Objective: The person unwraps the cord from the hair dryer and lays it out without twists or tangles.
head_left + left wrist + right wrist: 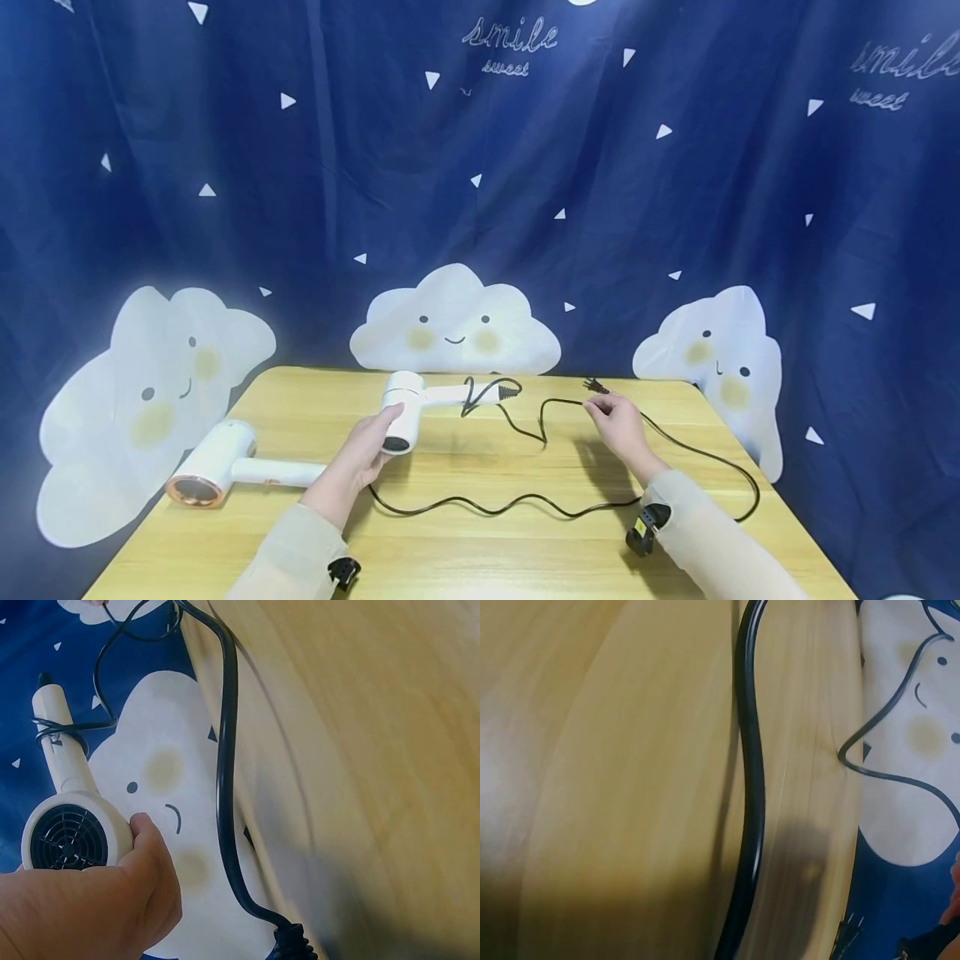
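Observation:
My left hand grips the barrel of a white hair dryer. Its handle points right, with black cord looped round it; in the left wrist view the dark grille faces the camera. From that handle the cord runs right to my right hand, whose thumb and fingers pinch it. A black plug with prongs shows just beyond those fingers. At the right wrist view's lower right corner, a pronged plug appears beside a dark piece at the fingertips, partly cut off.
A second white hair dryer with a copper-coloured rim lies on the table's left side, handle towards my left forearm. Another black cord waves across the wooden table and loops round at the right. A blue curtain with clouds hangs behind.

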`<action>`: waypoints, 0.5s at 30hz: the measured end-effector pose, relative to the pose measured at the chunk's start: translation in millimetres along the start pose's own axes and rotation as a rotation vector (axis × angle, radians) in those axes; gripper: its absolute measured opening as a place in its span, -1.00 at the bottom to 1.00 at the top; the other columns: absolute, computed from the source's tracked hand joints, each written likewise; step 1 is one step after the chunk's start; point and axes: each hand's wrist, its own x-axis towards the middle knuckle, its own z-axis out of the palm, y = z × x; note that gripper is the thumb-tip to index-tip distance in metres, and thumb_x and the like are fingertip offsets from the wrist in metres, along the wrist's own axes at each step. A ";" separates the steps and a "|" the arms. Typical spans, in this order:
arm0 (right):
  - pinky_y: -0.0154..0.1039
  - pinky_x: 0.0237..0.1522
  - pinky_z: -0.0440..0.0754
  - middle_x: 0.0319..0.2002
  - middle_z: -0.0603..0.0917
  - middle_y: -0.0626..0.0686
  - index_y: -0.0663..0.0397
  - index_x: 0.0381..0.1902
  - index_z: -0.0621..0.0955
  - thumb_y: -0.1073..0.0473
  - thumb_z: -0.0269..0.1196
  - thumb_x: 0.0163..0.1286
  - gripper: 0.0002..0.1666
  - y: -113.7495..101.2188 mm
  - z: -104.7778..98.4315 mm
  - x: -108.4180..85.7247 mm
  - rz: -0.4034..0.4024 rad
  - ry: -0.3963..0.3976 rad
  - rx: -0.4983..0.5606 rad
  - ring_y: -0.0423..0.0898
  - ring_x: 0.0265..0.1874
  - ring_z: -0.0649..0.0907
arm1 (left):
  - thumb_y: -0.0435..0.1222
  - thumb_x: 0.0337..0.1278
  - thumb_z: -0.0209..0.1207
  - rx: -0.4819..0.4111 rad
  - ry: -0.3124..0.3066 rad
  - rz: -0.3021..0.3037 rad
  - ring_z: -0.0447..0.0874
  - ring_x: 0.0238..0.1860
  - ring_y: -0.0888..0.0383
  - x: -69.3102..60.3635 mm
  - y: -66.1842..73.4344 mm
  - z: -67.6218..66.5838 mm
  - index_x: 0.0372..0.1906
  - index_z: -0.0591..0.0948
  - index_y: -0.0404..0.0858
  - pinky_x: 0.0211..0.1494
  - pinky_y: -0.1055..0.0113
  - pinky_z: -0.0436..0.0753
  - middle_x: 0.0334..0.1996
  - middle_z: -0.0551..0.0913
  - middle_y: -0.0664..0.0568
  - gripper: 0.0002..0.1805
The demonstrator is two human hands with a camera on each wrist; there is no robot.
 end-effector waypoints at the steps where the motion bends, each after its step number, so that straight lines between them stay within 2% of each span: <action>1: 0.00 -0.15 0.61 -0.40 0.70 0.10 0.27 -0.30 0.75 0.28 0.35 0.35 -0.88 1.6 -1.9 -0.3 0.003 -0.009 -0.007 -0.02 -0.41 0.64 | 0.05 0.39 0.08 0.004 0.000 0.001 0.60 -0.13 0.12 0.2 0.1 -0.3 0.30 0.32 -0.53 -0.02 0.36 0.63 -0.03 0.55 -0.12 -0.25; 4: -0.04 -0.18 0.60 -0.39 0.71 0.10 0.28 -0.28 0.74 0.27 0.33 0.37 -0.86 6.4 -7.8 -1.2 0.027 -0.047 -0.023 -0.03 -0.40 0.64 | 0.05 0.38 0.07 0.010 0.005 0.004 0.60 -0.12 0.11 -0.1 0.7 -0.8 0.29 0.33 -0.53 -0.01 0.36 0.62 -0.03 0.55 -0.12 -0.26; 5: -0.06 -0.24 0.59 -0.39 0.71 0.10 0.28 -0.27 0.74 0.26 0.32 0.38 -0.85 8.1 -9.9 -1.8 0.042 -0.067 -0.027 -0.04 -0.40 0.63 | 0.05 0.38 0.07 0.012 0.006 0.005 0.59 -0.12 0.11 -0.4 0.9 -0.9 0.29 0.33 -0.53 0.00 0.36 0.62 -0.03 0.55 -0.12 -0.26; 15: -0.13 -0.26 0.55 -0.25 0.75 0.16 0.30 -0.19 0.72 0.23 0.26 0.44 -0.79 35.5 -24.5 -8.4 0.125 -0.265 -0.022 -0.08 -0.37 0.59 | 0.05 0.39 0.06 0.022 0.017 -0.006 0.58 -0.10 0.11 -2.3 -0.2 -3.7 0.29 0.33 -0.52 0.01 0.36 0.60 -0.02 0.54 -0.12 -0.27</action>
